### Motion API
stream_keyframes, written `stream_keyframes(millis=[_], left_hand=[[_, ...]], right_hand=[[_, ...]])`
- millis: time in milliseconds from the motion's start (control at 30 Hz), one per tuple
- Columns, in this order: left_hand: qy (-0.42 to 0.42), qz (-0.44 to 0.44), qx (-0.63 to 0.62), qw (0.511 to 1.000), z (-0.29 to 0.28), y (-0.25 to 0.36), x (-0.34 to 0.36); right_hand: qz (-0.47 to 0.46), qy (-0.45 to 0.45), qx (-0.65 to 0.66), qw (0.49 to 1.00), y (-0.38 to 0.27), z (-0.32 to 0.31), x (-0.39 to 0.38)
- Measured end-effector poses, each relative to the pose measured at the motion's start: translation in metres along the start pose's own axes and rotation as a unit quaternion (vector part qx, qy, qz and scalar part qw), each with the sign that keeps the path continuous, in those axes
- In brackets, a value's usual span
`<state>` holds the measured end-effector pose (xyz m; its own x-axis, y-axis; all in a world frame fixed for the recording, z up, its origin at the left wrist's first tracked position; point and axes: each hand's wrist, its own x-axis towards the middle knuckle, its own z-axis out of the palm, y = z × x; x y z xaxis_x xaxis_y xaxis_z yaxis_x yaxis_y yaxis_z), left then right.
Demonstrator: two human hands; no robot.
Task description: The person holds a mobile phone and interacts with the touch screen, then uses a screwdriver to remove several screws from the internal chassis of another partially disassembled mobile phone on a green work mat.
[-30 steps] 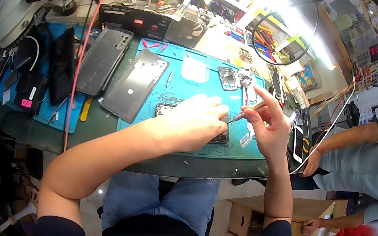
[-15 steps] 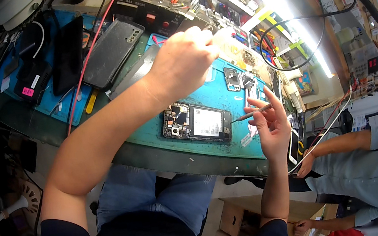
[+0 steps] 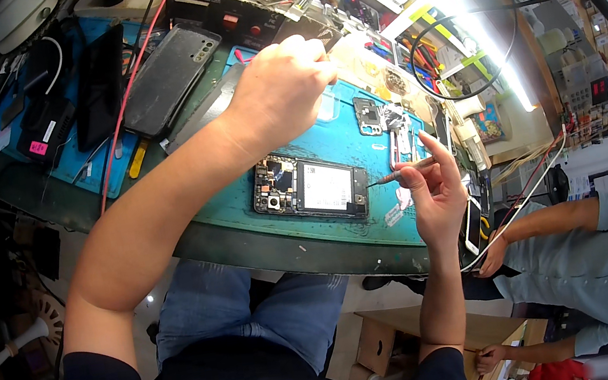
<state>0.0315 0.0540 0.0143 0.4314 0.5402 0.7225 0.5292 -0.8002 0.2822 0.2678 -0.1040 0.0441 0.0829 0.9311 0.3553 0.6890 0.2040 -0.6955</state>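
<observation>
An opened phone (image 3: pixel 362 201) lies face down on the blue work mat (image 3: pixel 246 224), its circuit board and white-labelled battery (image 3: pixel 327 186) exposed. My right hand (image 3: pixel 437 197) holds a thin screwdriver (image 3: pixel 390 177) between its fingers, the tip close to the phone's right end. Beyond the phone, my left hand (image 3: pixel 280 95) is raised over the mat with its fingers closed. What it may hold is hidden by the hand itself. Past the right hand's fingertips sits a small dark phone part (image 3: pixel 368 116) beside silvery pieces (image 3: pixel 393 115).
To the left lie a dark phone back cover (image 3: pixel 170 80), a yellow-handled tool (image 3: pixel 137 160) and a black screen (image 3: pixel 100 87). A red cable (image 3: pixel 122 116) crosses the bench. Hand tools (image 3: pixel 426 58) stand at the back. Another person (image 3: pixel 573 252) is at the right.
The whole view has shifted slightly. The screwdriver stays in my right hand near the phone's end, and my left hand remains closed and raised.
</observation>
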Motion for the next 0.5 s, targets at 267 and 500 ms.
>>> stream_keyframes(millis=[267, 500], left_hand=[[0.021, -0.009, 0.001, 1.000, -0.001, -0.003, 0.002], [0.029, -0.033, 0.060, 0.997, -0.005, -0.019, 0.004]], right_hand=[[-0.011, 0.019, 0.003, 1.000, -0.004, 0.006, -0.008], [-0.036, 0.046, 0.014, 0.998, -0.008, -0.002, 0.015]])
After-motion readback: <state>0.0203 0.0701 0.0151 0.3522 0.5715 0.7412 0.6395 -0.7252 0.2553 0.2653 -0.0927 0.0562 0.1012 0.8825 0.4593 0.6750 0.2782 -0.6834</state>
